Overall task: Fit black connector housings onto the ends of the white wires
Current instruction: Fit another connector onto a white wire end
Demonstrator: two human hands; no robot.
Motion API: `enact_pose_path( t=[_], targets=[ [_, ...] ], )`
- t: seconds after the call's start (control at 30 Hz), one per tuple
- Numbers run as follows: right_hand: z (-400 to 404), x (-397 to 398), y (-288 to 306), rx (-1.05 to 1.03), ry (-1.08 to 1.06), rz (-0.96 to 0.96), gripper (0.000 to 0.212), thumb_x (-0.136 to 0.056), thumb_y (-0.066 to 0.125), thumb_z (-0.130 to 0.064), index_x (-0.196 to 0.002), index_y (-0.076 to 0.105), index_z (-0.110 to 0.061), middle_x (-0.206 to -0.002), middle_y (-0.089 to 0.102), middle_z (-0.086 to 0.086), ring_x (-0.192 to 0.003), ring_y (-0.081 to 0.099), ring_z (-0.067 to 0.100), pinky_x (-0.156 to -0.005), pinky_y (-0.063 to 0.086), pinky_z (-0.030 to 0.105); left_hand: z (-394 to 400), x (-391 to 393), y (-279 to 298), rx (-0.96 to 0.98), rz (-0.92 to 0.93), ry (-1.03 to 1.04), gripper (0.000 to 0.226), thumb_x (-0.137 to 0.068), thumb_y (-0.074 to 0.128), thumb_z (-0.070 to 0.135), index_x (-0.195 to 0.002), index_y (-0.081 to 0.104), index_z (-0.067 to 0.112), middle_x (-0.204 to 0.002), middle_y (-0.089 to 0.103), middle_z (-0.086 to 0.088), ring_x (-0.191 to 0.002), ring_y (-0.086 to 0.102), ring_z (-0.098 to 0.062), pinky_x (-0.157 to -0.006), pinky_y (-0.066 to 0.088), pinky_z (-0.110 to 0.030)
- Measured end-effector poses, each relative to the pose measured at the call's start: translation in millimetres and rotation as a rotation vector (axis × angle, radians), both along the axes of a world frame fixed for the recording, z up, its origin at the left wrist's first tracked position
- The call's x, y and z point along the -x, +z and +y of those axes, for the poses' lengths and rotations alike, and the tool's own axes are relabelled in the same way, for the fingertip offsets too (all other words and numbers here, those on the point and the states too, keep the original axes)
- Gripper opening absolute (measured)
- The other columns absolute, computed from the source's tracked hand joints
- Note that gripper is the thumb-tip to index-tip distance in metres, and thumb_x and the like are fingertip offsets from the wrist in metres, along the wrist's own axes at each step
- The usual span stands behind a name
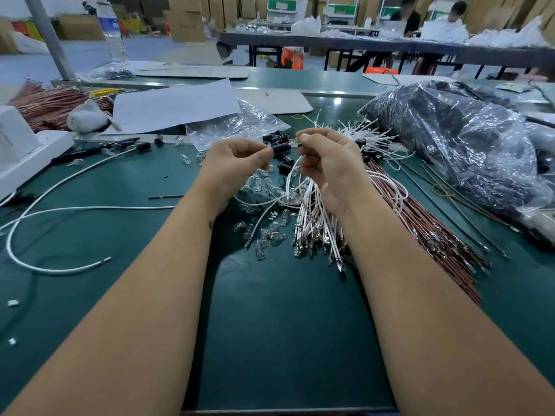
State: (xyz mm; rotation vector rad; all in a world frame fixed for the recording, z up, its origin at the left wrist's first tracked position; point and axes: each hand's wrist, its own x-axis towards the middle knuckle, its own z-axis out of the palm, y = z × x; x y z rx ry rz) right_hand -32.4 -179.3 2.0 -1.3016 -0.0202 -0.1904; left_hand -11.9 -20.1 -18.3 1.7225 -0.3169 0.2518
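Above the green tabletop (285,325) and its heap of white wires (318,226), we see the left hand (237,163) pinching a black connector housing (280,148) at its fingertips, while the right hand (327,163) pinches one white wire end (295,168), nearly touching the housing.

A green workbench (285,340) fills the near side, with a grey metal post (49,37) rising at its far left corner. Beyond lies a pale blue-grey floor (168,51). A long dark table (390,45) runs across the right of the hall, two people seated behind it. Stacks of cardboard boxes (186,18) line the back (a warehouse, by the look), under even, soft light.
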Motion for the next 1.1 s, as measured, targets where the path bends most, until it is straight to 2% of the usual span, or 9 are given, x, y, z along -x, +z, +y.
enact_pose_path(
  t=[0.3,0.5,0.6,0.83,1.1],
  targets=[
    [-0.1,-1.0,-1.3,0.075,-0.008,0.027,0.013,-0.089,0.059,0.000,-0.082,0.064,-0.010,-0.066,0.060,0.004,-0.057,0.051,0.014,-0.059,0.047,0.025,-1.0,1.0,0.1,0.020,0.008,-0.023,0.001,-0.086,0.070,0.012,-0.085,0.070,0.013,-0.055,0.065,0.011,-0.045,0.052,0.005,-0.048,0.038,-0.004],
    [-0.2,-3.0,-3.2,0.130,-0.004,0.035,0.015,-0.087,0.059,0.002,-0.080,0.065,-0.010,-0.065,0.061,0.004,-0.054,0.052,0.013,-0.056,0.048,0.022,-0.9,2.2,0.8,-0.006,-0.001,-0.029,0.001,-0.085,0.071,0.014,-0.085,0.072,0.014,-0.056,0.066,0.010,-0.045,0.051,0.005,-0.048,0.037,-0.005],
    [-1.1,-3.6,-4.9,0.178,0.011,0.037,0.011,-0.089,0.059,0.001,-0.085,0.065,-0.007,-0.068,0.063,0.004,-0.058,0.056,0.012,-0.059,0.052,0.023,-0.8,2.9,0.5,-0.009,-0.003,-0.031,0.000,-0.085,0.071,0.013,-0.085,0.071,0.013,-0.056,0.066,0.010,-0.045,0.051,0.005,-0.048,0.037,-0.004],
    [-4.2,-4.4,-5.6,0.119,0.053,0.067,0.015,-0.091,0.057,0.005,-0.084,0.063,-0.007,-0.066,0.064,0.003,-0.057,0.059,0.010,-0.059,0.054,0.022,-0.8,3.9,1.5,-0.004,0.005,-0.033,0.002,-0.084,0.072,0.010,-0.084,0.071,0.013,-0.057,0.067,0.009,-0.045,0.052,0.005,-0.048,0.037,-0.004],
    [-4.0,-2.5,-8.5,0.177,0.085,0.023,0.016,-0.092,0.056,0.006,-0.082,0.060,-0.007,-0.071,0.063,0.007,-0.060,0.059,0.013,-0.061,0.054,0.023,-1.7,4.2,2.3,-0.007,0.006,-0.013,0.003,-0.085,0.071,0.010,-0.082,0.071,0.011,-0.054,0.066,0.009,-0.044,0.052,0.005,-0.047,0.036,-0.004]
  ],
)
